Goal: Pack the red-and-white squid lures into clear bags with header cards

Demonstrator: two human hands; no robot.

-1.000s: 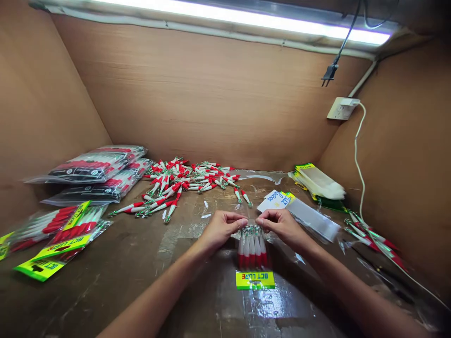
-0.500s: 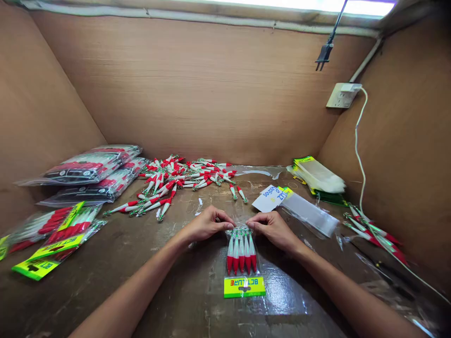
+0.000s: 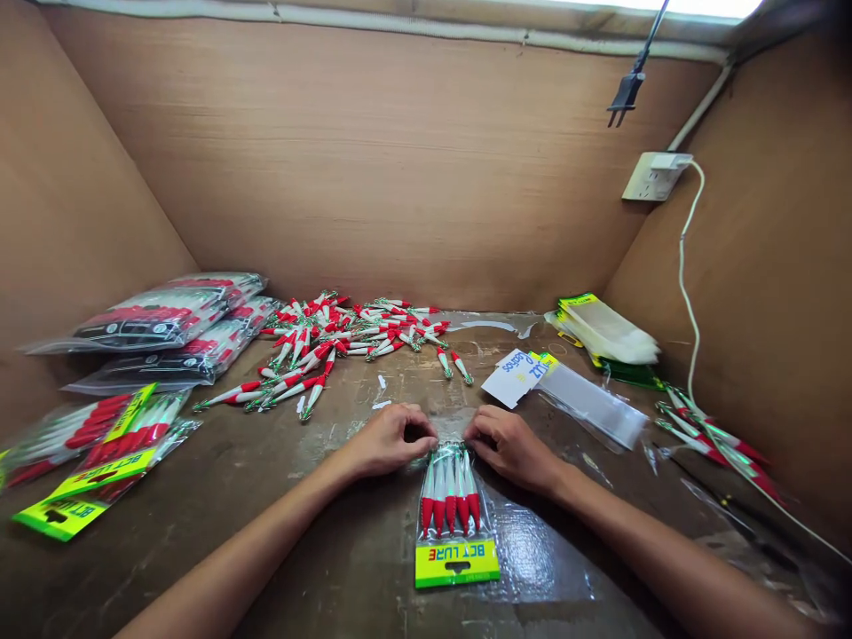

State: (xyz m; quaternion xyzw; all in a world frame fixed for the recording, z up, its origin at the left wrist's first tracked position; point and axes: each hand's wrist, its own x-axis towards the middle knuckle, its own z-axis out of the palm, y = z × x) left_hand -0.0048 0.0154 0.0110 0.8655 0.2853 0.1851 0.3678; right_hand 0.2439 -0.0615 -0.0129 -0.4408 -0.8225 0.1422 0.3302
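A clear plastic bag of fishing lures [image 3: 450,501] lies on the table in front of me, its yellow-and-green header card [image 3: 456,563] toward me and upside down. Inside, several white lures with red ends sit side by side, red ends nearest me. My left hand [image 3: 398,437] pinches the bag's far left corner between thumb and fingers. At the far right corner, my right hand [image 3: 511,444] is closed in the same way, knuckles up. The fingertips partly cover the green hooked ends of the lures.
Loose red-and-white lures [image 3: 319,346] are heaped at the back. Stacked full bags [image 3: 160,319] and packed lures [image 3: 113,453] lie left. To the right are a handwritten card [image 3: 511,378], empty bags [image 3: 592,406], another bag stack [image 3: 605,330], some lures [image 3: 722,444] and a white cable [image 3: 685,266].
The bag has shifted slightly toward me, and its far edge now lies lower between my hands. My fingers have curled in more at both corners.
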